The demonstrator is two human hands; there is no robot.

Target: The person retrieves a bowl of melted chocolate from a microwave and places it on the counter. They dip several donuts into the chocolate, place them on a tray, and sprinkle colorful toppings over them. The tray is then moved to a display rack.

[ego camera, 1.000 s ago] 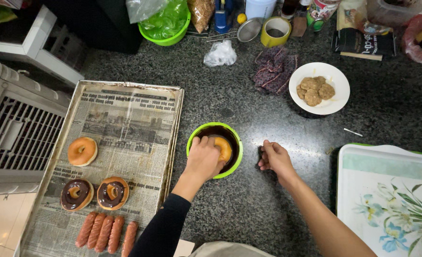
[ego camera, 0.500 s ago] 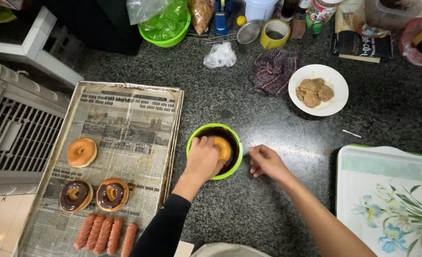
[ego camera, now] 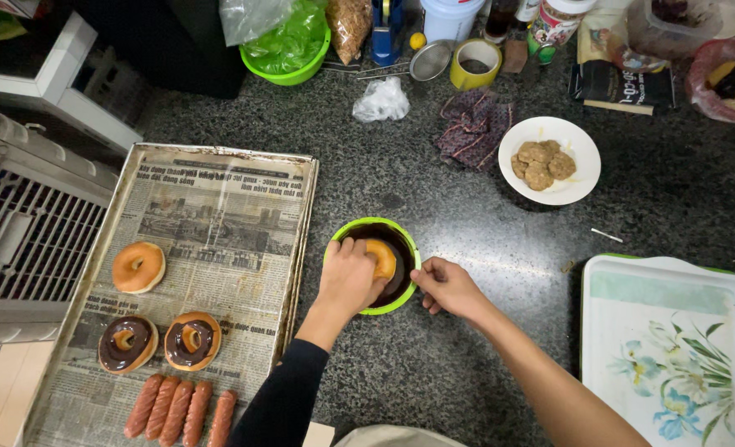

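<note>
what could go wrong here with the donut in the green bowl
The left hand presses the donut into dark glaze in the green bowl, so the fingers may get coated. The right hand only touches the rim, so the bowl might slide. Glaze may also drip on the counter on the way to the tray.
</note>
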